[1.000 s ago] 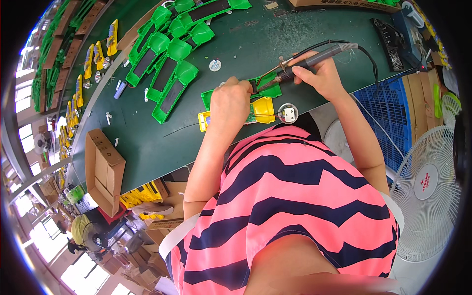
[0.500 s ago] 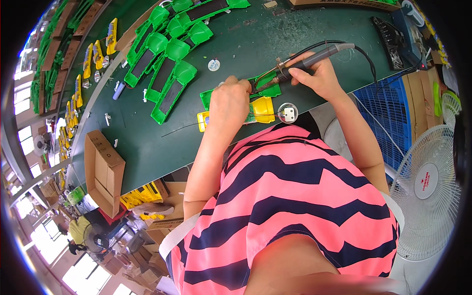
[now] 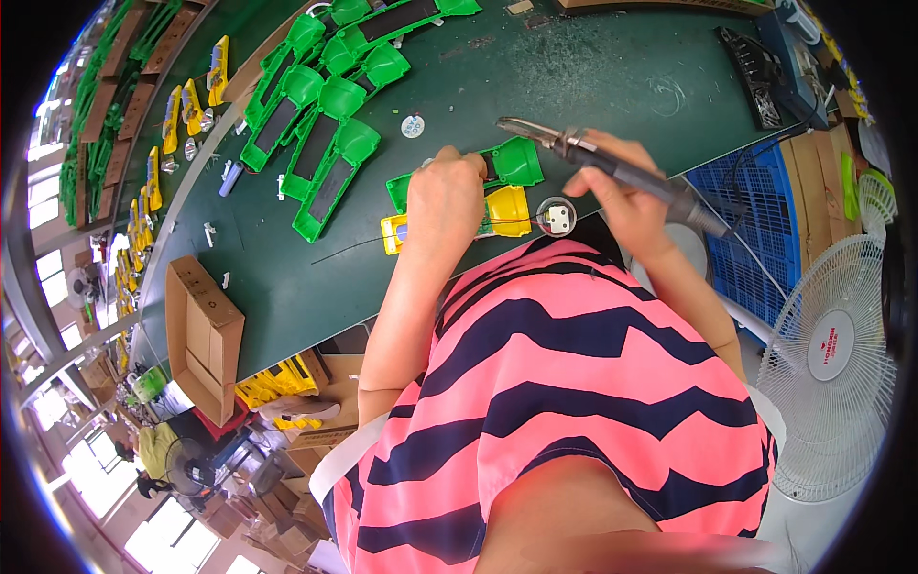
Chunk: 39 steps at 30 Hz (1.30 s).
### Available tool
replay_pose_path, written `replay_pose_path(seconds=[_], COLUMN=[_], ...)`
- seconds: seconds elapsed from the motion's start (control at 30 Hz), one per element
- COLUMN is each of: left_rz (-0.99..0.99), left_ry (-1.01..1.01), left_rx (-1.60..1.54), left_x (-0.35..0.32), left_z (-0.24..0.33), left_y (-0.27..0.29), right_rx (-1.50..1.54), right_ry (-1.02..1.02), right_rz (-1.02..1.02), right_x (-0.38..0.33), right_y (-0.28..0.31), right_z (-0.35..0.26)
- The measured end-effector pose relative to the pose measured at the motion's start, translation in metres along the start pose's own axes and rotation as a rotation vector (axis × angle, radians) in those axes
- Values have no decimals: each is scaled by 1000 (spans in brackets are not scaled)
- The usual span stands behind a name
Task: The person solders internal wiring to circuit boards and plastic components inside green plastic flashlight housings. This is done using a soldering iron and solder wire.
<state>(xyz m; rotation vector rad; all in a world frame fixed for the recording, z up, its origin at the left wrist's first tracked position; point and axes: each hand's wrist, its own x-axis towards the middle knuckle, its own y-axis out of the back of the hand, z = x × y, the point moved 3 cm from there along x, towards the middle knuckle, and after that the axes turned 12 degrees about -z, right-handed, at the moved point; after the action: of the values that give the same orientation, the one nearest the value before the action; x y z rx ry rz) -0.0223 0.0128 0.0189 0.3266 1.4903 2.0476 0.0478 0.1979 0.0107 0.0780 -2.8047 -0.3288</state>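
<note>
My right hand (image 3: 623, 212) grips a soldering iron (image 3: 549, 140) with a dark handle, its metal tip pointing left above the bench and apart from the parts. My left hand (image 3: 446, 199) is closed over a green plastic casing half (image 3: 519, 163) and a yellow casing half (image 3: 510, 210), which lie side by side near the bench's front edge. Its fingertips are turned away, so what they pinch is hidden. Right of the yellow half sits a round clear lamp cup (image 3: 556, 217) with a white centre. A thin dark wire (image 3: 346, 250) runs left from the yellow half.
Several green casings (image 3: 325, 143) lie in rows at the left of the green bench (image 3: 459, 81). A cardboard box (image 3: 204, 340) sits at the front left corner. Equipment (image 3: 751, 77) stands far right, beside a blue plastic crate (image 3: 746, 220) and white fan (image 3: 830, 349).
My right hand has drawn the soldering iron back from the green casing, lifting and turning it so the tip points to the upper left. My left hand has stayed nearly still.
</note>
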Motion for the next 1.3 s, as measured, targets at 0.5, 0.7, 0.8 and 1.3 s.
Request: replay_pose_path(seconds=[0.5, 0.7, 0.8, 1.3], left_rz=[36, 47, 41, 24], left_ry=[-46, -30, -29, -28], left_rx=[-120, -118, -99, -53], left_x=[-6, -6, -5, -4], left_z=[-3, -4, -3, -3], left_y=[2, 1, 2, 0], right_rx=[-347, -17, 31, -85], right_ry=[208, -64, -87, -25], right_rz=[-75, -186, -225, -203], right_x=[11, 47, 49, 45], right_y=[3, 22, 17, 8], right_z=[3, -5, 11, 19])
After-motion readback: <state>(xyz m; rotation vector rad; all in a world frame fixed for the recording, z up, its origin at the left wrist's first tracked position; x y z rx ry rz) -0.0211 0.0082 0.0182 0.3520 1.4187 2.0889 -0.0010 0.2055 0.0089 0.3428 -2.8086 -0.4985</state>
